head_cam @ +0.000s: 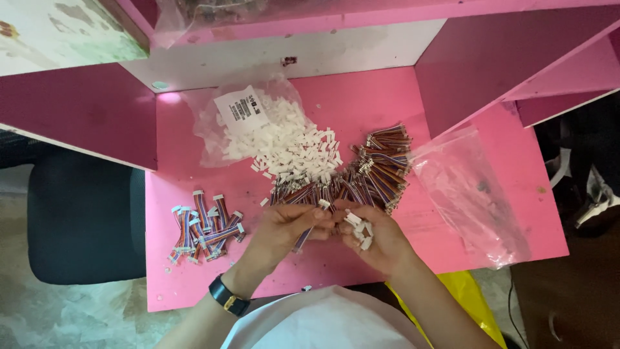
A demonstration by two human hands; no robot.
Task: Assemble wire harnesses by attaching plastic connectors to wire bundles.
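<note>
A bright pink desk (336, 97) filled the view, boxed in by darker pink partition walls, with a dark chair at its left edge.

Near the desk's front edge, the left hand (284, 226) pinched a short ribbon cable (302, 238) of coloured wires between thumb and fingers; the cable's long axis ran diagonally, its lower end pointing toward the person and its upper end, tipped by a white connector (323, 204), pointing toward the desk's back. The right hand (374, 236) sat just beside it, almost touching, fingers curled around a small cluster of loose white connectors (360, 229) in the palm. The connector tip lay between both hands' fingertips, slightly nearer the left.

Behind the hands lay a pile of bare ribbon cables (371, 168). Further back, an opened clear bag (252, 123) spilled white connectors (294, 152) onto the desk. At the desk's left front lay a small heap of finished cables (206, 229). An apparently empty clear bag (465, 194) lay at the right.
</note>
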